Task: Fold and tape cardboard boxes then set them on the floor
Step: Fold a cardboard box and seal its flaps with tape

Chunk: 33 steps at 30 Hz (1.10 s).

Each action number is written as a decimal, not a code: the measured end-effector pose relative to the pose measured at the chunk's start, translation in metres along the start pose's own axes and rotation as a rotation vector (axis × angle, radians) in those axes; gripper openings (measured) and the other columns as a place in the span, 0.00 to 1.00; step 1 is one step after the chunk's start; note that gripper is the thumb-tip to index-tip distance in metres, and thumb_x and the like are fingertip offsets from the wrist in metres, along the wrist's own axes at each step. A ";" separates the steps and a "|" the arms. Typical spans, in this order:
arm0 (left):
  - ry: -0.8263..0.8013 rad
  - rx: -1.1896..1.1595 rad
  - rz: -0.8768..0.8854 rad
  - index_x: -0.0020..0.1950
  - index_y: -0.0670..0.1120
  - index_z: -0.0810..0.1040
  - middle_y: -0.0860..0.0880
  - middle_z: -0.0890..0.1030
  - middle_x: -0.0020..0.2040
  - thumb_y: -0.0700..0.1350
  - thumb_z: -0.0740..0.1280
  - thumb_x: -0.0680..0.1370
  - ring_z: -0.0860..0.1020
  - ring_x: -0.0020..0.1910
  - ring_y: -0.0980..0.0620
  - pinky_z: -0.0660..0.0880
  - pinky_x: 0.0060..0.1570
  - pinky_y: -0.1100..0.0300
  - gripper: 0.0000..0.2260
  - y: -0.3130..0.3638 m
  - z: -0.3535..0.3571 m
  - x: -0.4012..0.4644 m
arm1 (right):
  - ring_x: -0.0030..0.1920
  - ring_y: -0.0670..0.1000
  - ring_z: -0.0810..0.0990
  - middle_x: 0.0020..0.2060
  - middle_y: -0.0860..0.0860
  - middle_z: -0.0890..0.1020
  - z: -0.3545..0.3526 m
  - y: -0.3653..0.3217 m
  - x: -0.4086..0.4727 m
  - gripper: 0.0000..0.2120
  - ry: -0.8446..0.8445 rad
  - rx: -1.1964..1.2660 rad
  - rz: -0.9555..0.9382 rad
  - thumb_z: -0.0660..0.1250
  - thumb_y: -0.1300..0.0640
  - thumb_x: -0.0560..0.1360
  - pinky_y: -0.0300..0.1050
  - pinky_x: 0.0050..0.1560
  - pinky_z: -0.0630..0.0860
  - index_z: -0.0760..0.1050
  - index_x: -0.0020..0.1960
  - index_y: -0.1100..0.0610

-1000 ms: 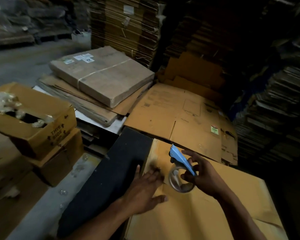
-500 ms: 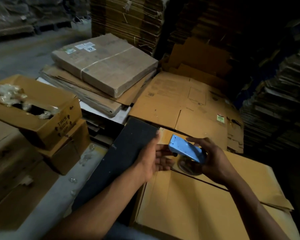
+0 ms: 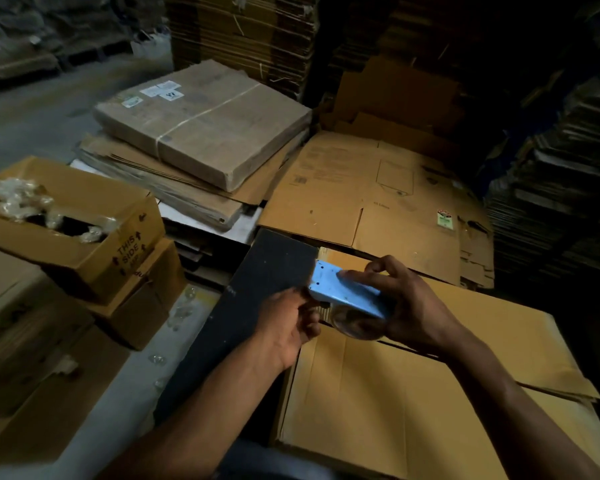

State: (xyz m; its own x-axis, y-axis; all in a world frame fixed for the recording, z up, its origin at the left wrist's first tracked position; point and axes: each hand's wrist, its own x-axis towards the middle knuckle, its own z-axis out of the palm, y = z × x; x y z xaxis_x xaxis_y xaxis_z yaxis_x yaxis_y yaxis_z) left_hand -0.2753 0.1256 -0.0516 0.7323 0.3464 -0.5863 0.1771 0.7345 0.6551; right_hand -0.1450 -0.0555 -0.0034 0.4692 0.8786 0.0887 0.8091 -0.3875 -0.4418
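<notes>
A blue tape dispenser (image 3: 343, 292) with a roll of clear tape under it is held in my right hand (image 3: 413, 306), whose fingers curl over its top. My left hand (image 3: 288, 320) is at the dispenser's near end, its fingers curled at the tape's edge; whether they pinch the tape is hidden. Both hands hover over a flattened yellow cardboard box (image 3: 388, 410) lying in front of me. More flat yellow cardboard (image 3: 520, 344) lies under it to the right.
A black board (image 3: 250, 306) lies left of the flat box. An open carton (image 3: 84, 216) marked "THIS SIDE" holds plastic wrap at left, on other cartons. A strapped bundle (image 3: 205, 126) lies on flat cardboard behind. Printed flat cartons (image 3: 378, 192) and tall cardboard stacks (image 3: 243, 32) stand beyond.
My left hand lifted off the flat box and came up to the dispenser's end. My right hand raised and tilted the dispenser so its blue top faces up.
</notes>
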 end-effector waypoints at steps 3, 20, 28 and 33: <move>0.145 0.274 0.170 0.51 0.44 0.84 0.49 0.87 0.40 0.42 0.70 0.81 0.76 0.28 0.59 0.73 0.32 0.62 0.03 0.001 -0.010 0.009 | 0.59 0.42 0.76 0.65 0.40 0.64 -0.006 0.005 -0.001 0.29 -0.115 -0.024 -0.026 0.72 0.41 0.74 0.34 0.49 0.81 0.63 0.68 0.20; 0.314 0.400 0.165 0.47 0.44 0.85 0.45 0.87 0.41 0.46 0.73 0.80 0.76 0.34 0.51 0.72 0.37 0.56 0.07 -0.031 -0.060 0.052 | 0.58 0.45 0.76 0.68 0.44 0.61 0.016 0.042 -0.011 0.26 -0.398 -0.256 0.017 0.71 0.45 0.78 0.37 0.57 0.79 0.68 0.73 0.33; 0.291 0.375 0.093 0.46 0.43 0.85 0.47 0.86 0.42 0.47 0.71 0.81 0.80 0.41 0.53 0.71 0.40 0.58 0.09 -0.049 -0.063 0.063 | 0.55 0.43 0.76 0.69 0.45 0.64 0.024 0.036 0.002 0.27 -0.477 -0.336 0.023 0.70 0.42 0.78 0.39 0.54 0.80 0.68 0.75 0.35; 0.307 0.303 0.085 0.44 0.47 0.85 0.49 0.86 0.42 0.50 0.74 0.79 0.84 0.46 0.49 0.80 0.44 0.56 0.08 -0.074 -0.059 0.068 | 0.52 0.42 0.76 0.69 0.44 0.63 0.030 0.023 0.009 0.29 -0.513 -0.457 0.050 0.71 0.38 0.76 0.37 0.53 0.79 0.66 0.75 0.33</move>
State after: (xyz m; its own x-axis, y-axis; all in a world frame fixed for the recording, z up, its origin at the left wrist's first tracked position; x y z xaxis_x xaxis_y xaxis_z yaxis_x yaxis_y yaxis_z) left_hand -0.2774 0.1296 -0.1685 0.5313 0.5895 -0.6084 0.3425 0.5074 0.7907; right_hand -0.1327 -0.0478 -0.0398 0.3736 0.8340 -0.4059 0.9118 -0.4105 -0.0041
